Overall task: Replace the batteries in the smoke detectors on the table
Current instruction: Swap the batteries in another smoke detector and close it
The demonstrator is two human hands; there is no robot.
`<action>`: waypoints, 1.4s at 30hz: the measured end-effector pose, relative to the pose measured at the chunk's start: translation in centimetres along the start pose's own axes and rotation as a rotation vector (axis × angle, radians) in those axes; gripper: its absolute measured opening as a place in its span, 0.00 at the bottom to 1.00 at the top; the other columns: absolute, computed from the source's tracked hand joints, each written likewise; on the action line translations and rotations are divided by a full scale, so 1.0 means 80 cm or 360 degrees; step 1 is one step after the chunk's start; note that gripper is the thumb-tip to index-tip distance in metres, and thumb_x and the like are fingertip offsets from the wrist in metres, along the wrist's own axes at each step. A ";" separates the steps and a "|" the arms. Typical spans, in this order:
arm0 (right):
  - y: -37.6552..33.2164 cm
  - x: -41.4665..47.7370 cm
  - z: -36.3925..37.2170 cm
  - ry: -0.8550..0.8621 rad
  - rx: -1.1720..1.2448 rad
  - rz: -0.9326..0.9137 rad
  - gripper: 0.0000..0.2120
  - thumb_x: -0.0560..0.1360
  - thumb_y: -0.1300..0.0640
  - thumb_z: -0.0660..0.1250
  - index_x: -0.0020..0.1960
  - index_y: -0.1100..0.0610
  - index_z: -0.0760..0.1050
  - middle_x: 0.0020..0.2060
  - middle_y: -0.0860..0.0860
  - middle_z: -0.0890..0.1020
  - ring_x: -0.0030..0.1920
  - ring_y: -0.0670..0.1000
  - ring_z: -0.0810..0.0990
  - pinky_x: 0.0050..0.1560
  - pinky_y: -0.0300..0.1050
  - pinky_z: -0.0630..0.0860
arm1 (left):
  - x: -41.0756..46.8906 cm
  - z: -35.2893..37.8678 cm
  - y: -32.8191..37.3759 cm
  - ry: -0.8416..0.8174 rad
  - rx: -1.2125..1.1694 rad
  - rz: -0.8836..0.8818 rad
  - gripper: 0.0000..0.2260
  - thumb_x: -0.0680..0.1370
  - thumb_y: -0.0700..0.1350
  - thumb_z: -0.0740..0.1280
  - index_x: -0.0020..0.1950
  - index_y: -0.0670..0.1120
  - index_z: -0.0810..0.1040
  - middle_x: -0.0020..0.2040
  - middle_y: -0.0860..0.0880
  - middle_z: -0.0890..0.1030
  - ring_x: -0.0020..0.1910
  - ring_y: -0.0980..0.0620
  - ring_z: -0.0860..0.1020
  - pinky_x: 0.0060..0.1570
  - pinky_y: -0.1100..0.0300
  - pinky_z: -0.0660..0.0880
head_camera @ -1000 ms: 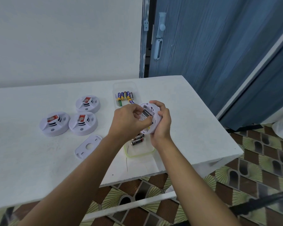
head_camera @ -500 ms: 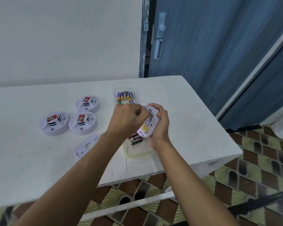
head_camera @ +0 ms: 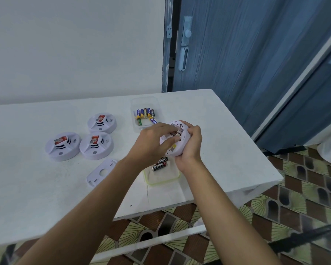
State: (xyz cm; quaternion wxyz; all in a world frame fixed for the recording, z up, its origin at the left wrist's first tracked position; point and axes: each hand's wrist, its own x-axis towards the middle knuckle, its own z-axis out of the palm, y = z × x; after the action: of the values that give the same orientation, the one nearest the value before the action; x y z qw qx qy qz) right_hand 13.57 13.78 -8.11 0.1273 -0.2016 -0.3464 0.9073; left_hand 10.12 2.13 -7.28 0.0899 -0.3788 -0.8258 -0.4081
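while both hands work above the white table (head_camera: 46, 188), what does each one grip? (student)

fig. a. the right hand (head_camera: 189, 148) curls its fingers and thumb round the rim of the held smoke detector (head_camera: 182, 144). the unit is raised over the table's right part and tilted, open back toward the camera. the left hand (head_camera: 153, 144) pinches a battery (head_camera: 178, 134) at the open compartment, thumb below and fingers above. whether the cell is fully seated cannot be told. (legend)

and where do the remaining parts lie? (student)

fig. b. three closed units sit face up on the table's left part, each with a red label. the far detector (head_camera: 101, 122) is behind the left detector (head_camera: 62, 146) and the middle detector (head_camera: 96, 145), which lie just beside each other. c. a white cover plate (head_camera: 101, 172) lies flat, nearer the front edge than those three. d. a clear tray (head_camera: 134, 104) beyond the hands holds coloured batteries (head_camera: 144, 113), most of them in a row. e. a green-rimmed tub (head_camera: 161, 181), partly hidden under the hands, holds two black batteries (head_camera: 160, 164) marked eveready. f. a blue door (head_camera: 237, 54) stands behind the table's far right corner, with patterned floor tiles (head_camera: 304, 188) below. (legend)
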 end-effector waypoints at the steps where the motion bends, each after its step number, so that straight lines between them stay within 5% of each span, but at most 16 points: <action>1: -0.001 0.000 -0.001 -0.0003 -0.0006 -0.0015 0.16 0.78 0.57 0.50 0.51 0.57 0.77 0.39 0.54 0.81 0.39 0.54 0.79 0.42 0.44 0.75 | -0.001 -0.001 0.003 0.0020 -0.0057 -0.0033 0.09 0.77 0.44 0.70 0.57 0.48 0.83 0.53 0.57 0.82 0.52 0.66 0.75 0.52 0.79 0.65; 6: -0.002 0.006 -0.010 0.0059 -0.0098 -0.0124 0.16 0.78 0.57 0.50 0.57 0.58 0.74 0.44 0.55 0.81 0.44 0.56 0.79 0.43 0.46 0.75 | -0.004 0.001 0.008 0.0158 -0.0425 -0.0488 0.08 0.82 0.49 0.62 0.50 0.50 0.80 0.40 0.65 0.81 0.43 0.68 0.78 0.44 0.74 0.70; 10: -0.010 0.012 -0.025 0.0183 -0.0082 -0.0195 0.15 0.78 0.56 0.51 0.57 0.57 0.75 0.45 0.54 0.81 0.46 0.55 0.79 0.45 0.46 0.73 | -0.011 -0.002 0.002 0.0159 -0.0684 -0.0697 0.11 0.82 0.51 0.62 0.48 0.45 0.78 0.41 0.54 0.85 0.40 0.57 0.82 0.43 0.66 0.77; 13: -0.018 0.015 -0.036 0.0252 -0.0063 -0.0227 0.16 0.78 0.56 0.51 0.58 0.57 0.75 0.46 0.54 0.81 0.45 0.54 0.79 0.46 0.46 0.73 | -0.023 -0.002 -0.006 -0.0193 -0.0234 -0.0601 0.10 0.78 0.52 0.68 0.39 0.49 0.76 0.32 0.57 0.81 0.31 0.62 0.76 0.37 0.68 0.72; 18: -0.019 0.017 -0.044 0.0316 -0.0099 -0.0213 0.17 0.78 0.56 0.51 0.58 0.57 0.76 0.46 0.53 0.81 0.44 0.53 0.80 0.44 0.44 0.74 | -0.035 0.009 -0.021 -0.0596 0.0673 -0.0242 0.14 0.74 0.59 0.69 0.39 0.51 0.73 0.31 0.58 0.71 0.37 0.54 0.72 0.39 0.60 0.63; 22: -0.012 0.017 -0.041 0.0301 -0.0100 -0.0189 0.18 0.77 0.54 0.52 0.59 0.57 0.75 0.46 0.53 0.81 0.45 0.54 0.79 0.47 0.47 0.74 | -0.037 0.017 -0.032 -0.0564 0.0577 -0.0247 0.15 0.71 0.58 0.73 0.38 0.49 0.73 0.35 0.56 0.72 0.40 0.52 0.72 0.38 0.56 0.70; 26: -0.003 0.021 -0.033 0.0306 -0.0063 -0.0192 0.25 0.65 0.50 0.57 0.58 0.58 0.76 0.48 0.56 0.81 0.49 0.58 0.79 0.56 0.56 0.73 | -0.038 0.020 -0.034 -0.0615 0.0470 -0.0322 0.17 0.69 0.58 0.75 0.38 0.49 0.72 0.36 0.56 0.71 0.39 0.53 0.70 0.39 0.54 0.73; 34: 0.001 0.033 -0.024 0.0235 -0.0076 -0.0149 0.20 0.73 0.52 0.54 0.59 0.57 0.76 0.46 0.54 0.81 0.45 0.54 0.79 0.44 0.44 0.73 | -0.035 0.021 -0.040 -0.0673 0.0345 -0.0372 0.17 0.67 0.58 0.77 0.37 0.48 0.75 0.32 0.57 0.72 0.35 0.58 0.70 0.36 0.58 0.71; 42: 0.000 0.055 -0.019 0.0153 0.0081 -0.0150 0.20 0.74 0.53 0.51 0.56 0.56 0.77 0.46 0.54 0.81 0.46 0.54 0.78 0.43 0.44 0.72 | 0.000 0.003 -0.041 -0.0117 0.0081 -0.0566 0.12 0.74 0.55 0.72 0.36 0.49 0.79 0.28 0.57 0.76 0.31 0.59 0.73 0.33 0.71 0.67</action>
State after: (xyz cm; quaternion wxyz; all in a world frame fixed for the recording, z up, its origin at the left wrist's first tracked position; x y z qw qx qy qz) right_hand 10.38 16.32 -10.35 0.1914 -0.2250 -0.3257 0.8982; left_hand 7.84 1.07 -9.44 -0.0045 -0.2390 -0.8925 -0.3824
